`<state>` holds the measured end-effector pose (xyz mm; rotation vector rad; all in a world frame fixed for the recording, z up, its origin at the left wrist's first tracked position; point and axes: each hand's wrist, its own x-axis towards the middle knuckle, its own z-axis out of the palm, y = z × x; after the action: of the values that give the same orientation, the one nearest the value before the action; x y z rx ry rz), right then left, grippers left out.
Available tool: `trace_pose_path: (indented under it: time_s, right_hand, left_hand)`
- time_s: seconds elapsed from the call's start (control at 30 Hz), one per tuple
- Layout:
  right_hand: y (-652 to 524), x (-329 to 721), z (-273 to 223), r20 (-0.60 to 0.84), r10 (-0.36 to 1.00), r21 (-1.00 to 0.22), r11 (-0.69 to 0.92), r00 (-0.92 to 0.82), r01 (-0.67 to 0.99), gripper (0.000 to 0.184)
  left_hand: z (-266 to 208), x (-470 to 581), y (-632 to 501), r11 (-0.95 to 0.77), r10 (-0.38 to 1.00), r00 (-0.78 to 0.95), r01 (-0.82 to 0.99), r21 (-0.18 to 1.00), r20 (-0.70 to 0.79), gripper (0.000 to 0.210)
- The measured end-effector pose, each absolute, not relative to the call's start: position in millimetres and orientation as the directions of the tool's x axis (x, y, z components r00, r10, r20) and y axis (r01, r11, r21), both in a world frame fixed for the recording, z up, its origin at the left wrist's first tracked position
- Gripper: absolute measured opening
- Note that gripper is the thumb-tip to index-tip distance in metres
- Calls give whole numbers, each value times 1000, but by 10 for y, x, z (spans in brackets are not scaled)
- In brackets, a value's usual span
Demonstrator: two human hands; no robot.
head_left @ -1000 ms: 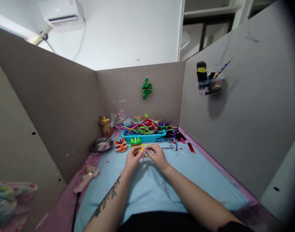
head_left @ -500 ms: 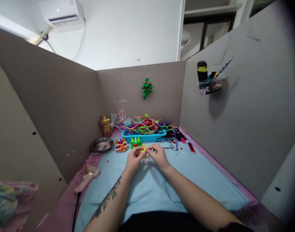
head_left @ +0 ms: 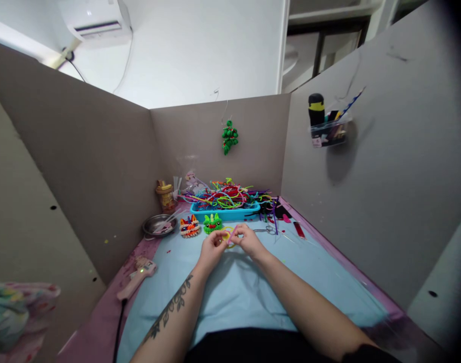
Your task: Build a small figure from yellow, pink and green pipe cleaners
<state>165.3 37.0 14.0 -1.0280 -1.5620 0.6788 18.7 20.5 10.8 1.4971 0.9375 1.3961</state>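
My left hand [head_left: 213, 247] is closed in a pinch on a yellow pipe cleaner [head_left: 226, 235] bent into loops. A pink pipe cleaner [head_left: 232, 235] slants up between my hands. The fingers of my right hand [head_left: 250, 243] are pinched on its upper end. Where the pink and yellow pieces meet is too small to make out. Just behind my left hand sits a green fuzzy animal head [head_left: 213, 223], and left of it an orange and white one [head_left: 189, 227]. Scissors [head_left: 267, 230] lie to the right of my right hand.
A blue tray [head_left: 215, 214] heaped with colourful pipe cleaners stands at the back. On the left are a metal bowl [head_left: 151, 228] and a pink glue gun [head_left: 136, 282] with its cord. A red strip [head_left: 299, 230] lies on the right. Grey panels surround the table.
The pink pipe cleaner hung below my hands and now slants up toward my right fingers. The yellow piece has turned a little. My hands have stayed in nearly the same place.
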Motion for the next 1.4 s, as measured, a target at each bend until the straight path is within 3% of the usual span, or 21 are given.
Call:
trace_pose_path:
  time_s: [0.17,0.3,0.43,0.7,1.03,1.4]
  right_hand:
    - [351,1656,177,557,830,-793,523,25,312,6]
    - [203,1608,262,688,722,-662,664,-67,348,22]
    - [112,1560,292,742,650,-574,743,-166,343,8]
    - [298,1697,279,598,787,-797,562,155,222,7]
    - [343,1695,207,553,832,-812,527,41,251,15]
    - [356,1652,146,502,864,-835,479,21,271,15]
  left_hand:
    - [134,177,224,-344,937,28,-84,935,347,32]
    - [127,158,260,-328,944,-16,-141,934,329,35]
    - [114,156,273,-335,942,-31,-138,932,334,34]
    - [95,229,198,-366,919,145,-34,930,367,29]
    - [130,196,212,-348,931,68,-126,929,358,34]
    - [78,144,247,-422,900,99,-48,905,425,24]
